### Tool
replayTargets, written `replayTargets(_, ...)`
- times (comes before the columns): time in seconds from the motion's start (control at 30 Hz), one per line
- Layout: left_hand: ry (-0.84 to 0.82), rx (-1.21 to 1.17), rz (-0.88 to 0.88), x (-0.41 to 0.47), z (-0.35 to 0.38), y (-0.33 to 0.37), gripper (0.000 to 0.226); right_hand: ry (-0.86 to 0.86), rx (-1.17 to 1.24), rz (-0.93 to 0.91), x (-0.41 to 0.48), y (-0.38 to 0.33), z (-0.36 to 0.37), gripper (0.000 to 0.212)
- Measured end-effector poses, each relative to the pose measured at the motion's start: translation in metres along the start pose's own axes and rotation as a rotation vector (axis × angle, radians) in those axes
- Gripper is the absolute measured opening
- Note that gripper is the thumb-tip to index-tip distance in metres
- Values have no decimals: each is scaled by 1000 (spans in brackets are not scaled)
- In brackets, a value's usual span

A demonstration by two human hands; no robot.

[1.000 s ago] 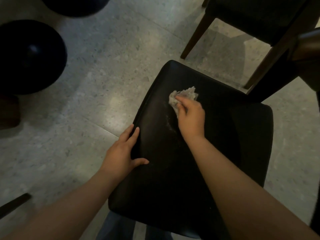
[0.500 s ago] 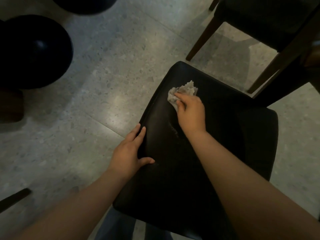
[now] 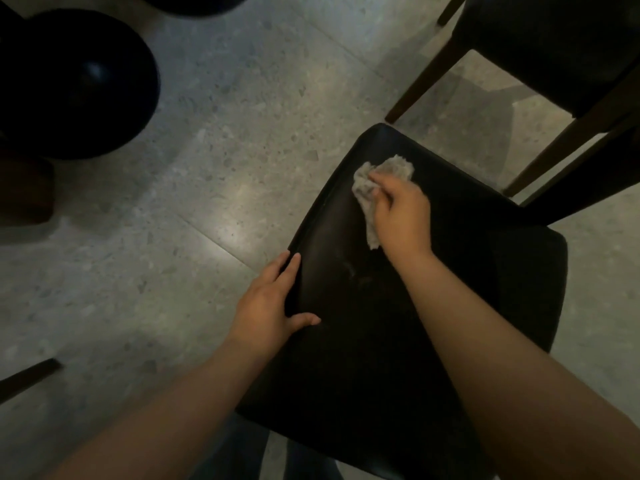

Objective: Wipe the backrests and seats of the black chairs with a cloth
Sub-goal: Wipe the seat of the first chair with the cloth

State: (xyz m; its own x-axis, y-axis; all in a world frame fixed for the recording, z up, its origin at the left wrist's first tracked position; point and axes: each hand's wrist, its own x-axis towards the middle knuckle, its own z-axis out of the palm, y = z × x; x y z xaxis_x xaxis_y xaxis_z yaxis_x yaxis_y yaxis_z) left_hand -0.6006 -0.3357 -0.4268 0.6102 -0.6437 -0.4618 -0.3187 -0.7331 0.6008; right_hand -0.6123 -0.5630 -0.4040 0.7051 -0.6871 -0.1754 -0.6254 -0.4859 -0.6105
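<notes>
Head view, looking down. Dim light.

Black chair seat (image 3: 381,341) fills the lower middle of the frame, turned at an angle, one corner pointing away from me. The surface is glossy, with a few faint smears near its middle.

Cloth (image 3: 393,168): pale grey, crumpled, lying on the seat toward the far left corner, close to the far edge. One part bunches out beyond my fingertips. Another part trails back along the left side of my hand.

Right hand (image 3: 403,216): knuckles up, fingers curled down into the cloth, gripping it and holding it against the seat. Forearm crosses the seat from the lower right.

Left hand (image 3: 266,306): at the seat's left edge, about halfway along. Fingers lie straight and together against the side of the edge, and the thumb is spread out on top of the seat. It holds nothing else.

Around: speckled grey tile floor (image 3: 207,168) with one bright patch of reflected light just left of the seat. Second chair (image 3: 554,46) at upper right, with a dark seat and brown wooden legs, standing just beyond my chair's far corner. Round black object (image 3: 76,84) at upper left, well apart from the chair. Blue-grey fabric (image 3: 242,452) shows below the seat's near edge.
</notes>
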Motion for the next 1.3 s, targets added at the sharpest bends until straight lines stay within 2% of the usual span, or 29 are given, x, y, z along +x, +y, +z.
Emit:
replayTargets(0.13,11,-51,-2,-2,0,-2,106,29,-73,19,-3,-4,24,36)
replayTargets(0.27,36,-159,-65,-9,-2,-10,103,-198,-91,-186,-46,-6,28,35)
replayTargets(0.33,19,-142,-80,-14,-1,-13,102,-261,-66,-204,-45,-5,19,34)
replayTargets(0.53,27,-161,-124,-19,4,-18,101,-69,-114,-80,21,-19,8,33)
replayTargets(0.67,19,-165,-130,-17,4,-19,101,-73,-201,-51,22,-29,24,33)
replayTargets(0.83,15,-158,-129,-16,4,-19,102,-337,-240,-255,-13,-27,36,33)
replayTargets(0.93,15,-148,-126,-16,5,-19,102,-497,-213,-258,-4,-35,21,32)
replayTargets(1.0,18,-154,-127,-16,5,-20,102,-457,-176,-196,8,-42,11,31)
replayTargets(1.07,19,-164,-129,-16,6,-20,101,-309,-211,-148,17,-39,11,32)
replayTargets(1.13,26,-162,-128,-16,6,-21,101,-232,-272,-140,7,-36,20,32)
replayTargets(1.23,28,-155,-129,-15,7,-20,100,-272,-233,-243,-20,-30,35,31)
replayTargets(1.3,28,-148,-131,-14,7,-20,101,-361,-213,-285,-30,-29,33,32)
